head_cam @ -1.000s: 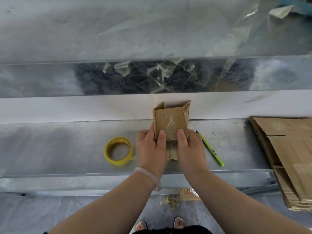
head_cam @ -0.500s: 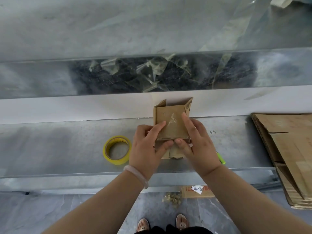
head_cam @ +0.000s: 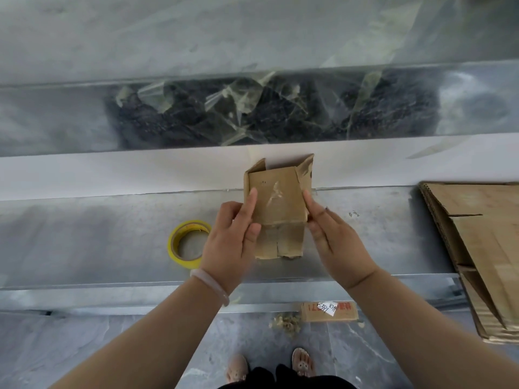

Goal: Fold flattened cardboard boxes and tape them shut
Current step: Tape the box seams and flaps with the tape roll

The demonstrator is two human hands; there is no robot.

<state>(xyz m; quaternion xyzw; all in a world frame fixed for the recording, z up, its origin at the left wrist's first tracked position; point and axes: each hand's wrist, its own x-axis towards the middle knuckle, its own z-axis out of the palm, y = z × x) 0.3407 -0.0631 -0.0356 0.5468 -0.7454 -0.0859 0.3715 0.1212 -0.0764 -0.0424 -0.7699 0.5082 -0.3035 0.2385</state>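
Observation:
A small brown cardboard box [head_cam: 278, 203] with old tape marks on its face stands partly folded over the metal table [head_cam: 84, 234]. Its top flaps stick up and its bottom flaps hang down near the table's front. My left hand [head_cam: 227, 242] pinches the box's left edge, forefinger on the front face and thumb at the lower corner. The fingers and thumb of my right hand [head_cam: 334, 240] hold the right edge. A yellow tape roll [head_cam: 179, 242] lies flat just left of my left hand.
A stack of flattened cardboard boxes [head_cam: 483, 237] lies at the table's right end and overhangs the front edge. Behind the box runs a white ledge, with crumpled clear film above it. On the floor below lies a cardboard scrap with a label [head_cam: 328, 311].
My hands moved from lying flat on the box's front face out to its left and right edges. The lower flaps now show between them. The green pen is now hidden behind my right hand.

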